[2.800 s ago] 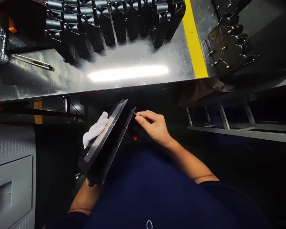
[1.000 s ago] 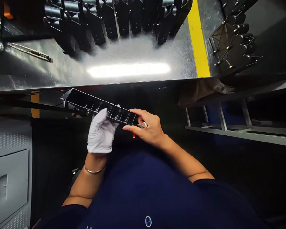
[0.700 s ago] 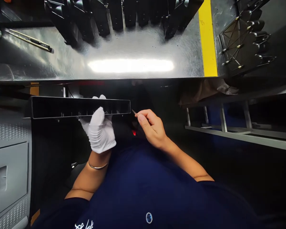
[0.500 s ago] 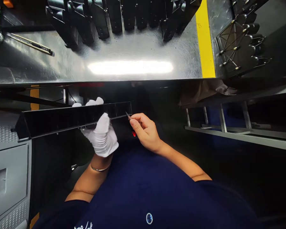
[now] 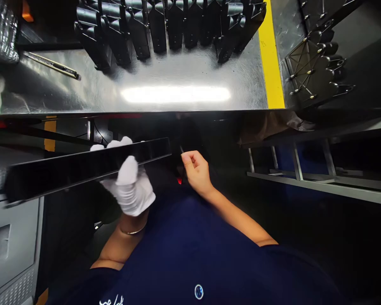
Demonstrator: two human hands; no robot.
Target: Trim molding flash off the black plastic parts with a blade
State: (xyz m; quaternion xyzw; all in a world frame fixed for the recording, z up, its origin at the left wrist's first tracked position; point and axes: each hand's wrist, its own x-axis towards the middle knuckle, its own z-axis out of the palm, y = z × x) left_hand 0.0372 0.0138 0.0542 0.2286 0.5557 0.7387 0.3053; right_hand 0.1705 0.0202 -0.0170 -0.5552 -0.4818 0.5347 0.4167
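Note:
My left hand [image 5: 131,186], in a white glove, grips a long black box-shaped part [image 5: 82,167] from below. The thumb lies on its near side and the fingertips show past its far edge. The part slants, its left end nearer to me and blurred. My bare right hand [image 5: 197,171] is closed in a pinch on a small thin blade [image 5: 181,149] whose tip points up and away. A gap separates the blade from the right end of the part. Whatever handle the blade has is hidden in my fingers.
A metal table [image 5: 178,72] stands ahead, holding a row of black moulded parts [image 5: 157,27], a pen [image 5: 52,65] and a yellow stripe [image 5: 271,59]. More black parts [image 5: 314,67] lie at the right. A grey case [image 5: 12,241] is at lower left, a metal frame [image 5: 305,186] at right.
The black part has shifted left and its left end has dropped toward me. My right hand has drawn the blade slightly right, away from the part's end. The view has shifted slightly.

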